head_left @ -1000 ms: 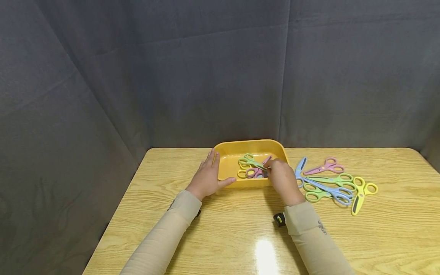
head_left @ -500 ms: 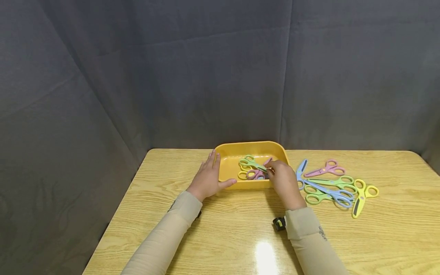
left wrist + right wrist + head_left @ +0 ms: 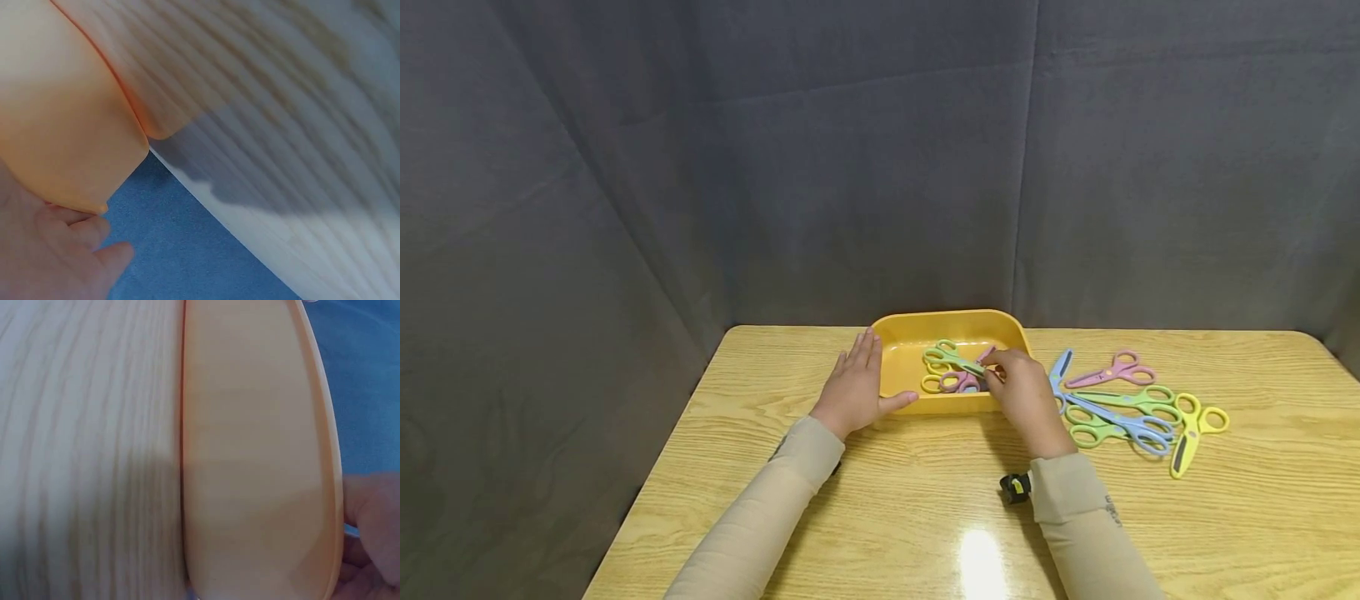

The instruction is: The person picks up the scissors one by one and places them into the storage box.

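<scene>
A yellow plastic tray (image 3: 947, 404) stands near the table's back edge, holding several pairs of scissors. My left hand (image 3: 853, 390) rests against its left side, fingers straight along the wall and thumb at the front rim; the left wrist view shows the fingertips by the tray corner. Reaching over the front right rim, my right hand (image 3: 1028, 400) pinches the blade end of green scissors (image 3: 947, 357), whose handles point to the back left. Pink scissors (image 3: 953, 382) and yellow scissors (image 3: 931, 385) lie below them. In the right wrist view a pale strip shows between curled fingers (image 3: 378, 525).
Right of the tray lies a loose pile with blue scissors (image 3: 1150, 435), green scissors (image 3: 1153, 398) and pink scissors (image 3: 1120, 371). Yellow scissors (image 3: 1187, 433) lie open at its right end. A grey curtain (image 3: 865, 183) hangs behind the wooden table (image 3: 895, 517).
The right fingers shift slightly at the blade end of the green scissors, which stay almost in place. The left hand keeps its place on the tray; the view tilts a little.
</scene>
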A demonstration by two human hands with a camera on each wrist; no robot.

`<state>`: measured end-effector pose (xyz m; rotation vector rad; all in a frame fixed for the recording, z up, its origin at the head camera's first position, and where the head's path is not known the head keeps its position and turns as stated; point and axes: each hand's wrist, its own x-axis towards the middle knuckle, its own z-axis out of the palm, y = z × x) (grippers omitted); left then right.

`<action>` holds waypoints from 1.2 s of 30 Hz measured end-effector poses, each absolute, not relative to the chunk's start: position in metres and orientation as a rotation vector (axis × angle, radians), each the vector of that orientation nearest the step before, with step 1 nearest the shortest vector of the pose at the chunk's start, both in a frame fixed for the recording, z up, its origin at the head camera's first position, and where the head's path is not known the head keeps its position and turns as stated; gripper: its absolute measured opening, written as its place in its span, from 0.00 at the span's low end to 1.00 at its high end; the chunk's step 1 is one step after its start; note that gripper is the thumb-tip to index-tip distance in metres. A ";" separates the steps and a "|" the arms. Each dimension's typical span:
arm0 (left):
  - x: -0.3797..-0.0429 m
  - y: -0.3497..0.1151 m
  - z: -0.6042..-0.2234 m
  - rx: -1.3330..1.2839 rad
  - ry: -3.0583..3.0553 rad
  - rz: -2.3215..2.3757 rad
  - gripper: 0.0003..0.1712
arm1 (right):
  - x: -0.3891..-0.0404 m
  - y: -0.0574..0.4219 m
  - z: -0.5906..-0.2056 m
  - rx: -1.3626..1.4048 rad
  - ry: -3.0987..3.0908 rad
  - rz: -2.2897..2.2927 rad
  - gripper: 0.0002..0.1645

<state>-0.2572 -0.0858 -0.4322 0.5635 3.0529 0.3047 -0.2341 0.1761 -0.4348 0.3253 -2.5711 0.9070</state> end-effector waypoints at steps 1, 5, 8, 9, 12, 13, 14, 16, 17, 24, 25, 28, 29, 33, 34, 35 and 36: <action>-0.257 -0.086 -0.432 0.568 3.059 0.301 0.67 | -0.234 0.177 -0.435 0.336 -2.572 0.912 0.07; -0.259 -0.085 -0.434 0.566 3.064 0.242 0.67 | -0.234 0.180 -0.434 0.389 -2.589 0.928 0.08; -0.261 -0.085 -0.434 0.557 3.056 0.213 0.67 | -0.234 0.184 -0.432 0.409 -2.609 0.922 0.09; -0.261 -0.085 -0.435 0.555 3.054 0.212 0.67 | -0.233 0.186 -0.430 0.405 -2.615 0.923 0.10; -0.261 -0.085 -0.434 0.558 3.054 0.228 0.67 | -0.233 0.192 -0.427 0.383 -2.614 0.933 0.12; -0.260 -0.085 -0.433 0.560 3.055 0.233 0.67 | -0.233 0.194 -0.426 0.375 -2.605 0.941 0.12; -0.260 -0.085 -0.433 0.560 3.056 0.241 0.67 | -0.233 0.196 -0.424 0.366 -2.599 0.949 0.13; -0.260 -0.085 -0.432 0.561 3.059 0.247 0.67 | -0.232 0.199 -0.421 0.349 -2.582 0.955 0.13; -0.260 -0.085 -0.432 0.560 3.059 0.246 0.67 | -0.231 0.201 -0.419 0.340 -2.573 0.958 0.13; -0.258 -0.084 -0.432 0.555 3.056 0.278 0.67 | -0.228 0.207 -0.414 0.261 -2.501 0.982 0.12; -0.258 -0.084 -0.432 0.553 3.053 0.281 0.67 | -0.228 0.208 -0.414 0.246 -2.491 0.985 0.12; -0.258 -0.084 -0.432 0.548 3.047 0.288 0.67 | -0.227 0.213 -0.415 0.197 -2.473 1.001 0.13; -0.258 -0.084 -0.432 0.546 3.045 0.288 0.67 | -0.228 0.215 -0.415 0.183 -2.471 1.010 0.13; -0.258 -0.085 -0.433 0.550 3.050 0.302 0.67 | -0.228 0.225 -0.415 0.131 -2.522 1.033 0.14; -0.258 -0.085 -0.433 0.550 3.051 0.304 0.67 | -0.228 0.227 -0.415 0.122 -2.548 1.035 0.14; -0.258 -0.085 -0.433 0.552 3.053 0.306 0.67 | -0.228 0.229 -0.415 0.109 -2.580 1.038 0.15; -0.259 -0.085 -0.434 0.554 3.054 0.307 0.67 | -0.228 0.231 -0.415 0.099 -2.612 1.039 0.16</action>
